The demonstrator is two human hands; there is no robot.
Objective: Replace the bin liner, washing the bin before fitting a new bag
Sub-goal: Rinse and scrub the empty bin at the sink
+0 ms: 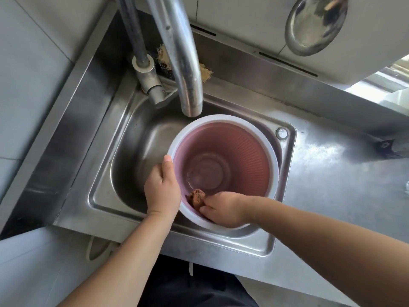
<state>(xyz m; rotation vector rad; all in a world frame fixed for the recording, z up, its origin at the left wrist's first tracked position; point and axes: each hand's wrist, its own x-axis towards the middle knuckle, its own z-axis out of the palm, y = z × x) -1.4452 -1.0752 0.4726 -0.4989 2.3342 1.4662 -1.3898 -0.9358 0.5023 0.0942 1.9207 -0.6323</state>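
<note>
A round pink bin (243,156) with a white rim stands upright in the steel sink (132,147), just below the tap's spout. My left hand (162,187) grips the bin's rim on its left side, thumb on top. Over the near rim my right hand (223,209) reaches inside, shut on a brown fibrous scrubber (197,199) pressed against the inner wall. The bin holds no bag. No water runs from the tap.
The curved steel tap (183,63) arches over the sink's back. A fibrous scrub pad (164,57) lies behind it on the ledge. A steel dish (316,25) hangs on the wall at upper right. Steel counter (332,185) extends right of the sink.
</note>
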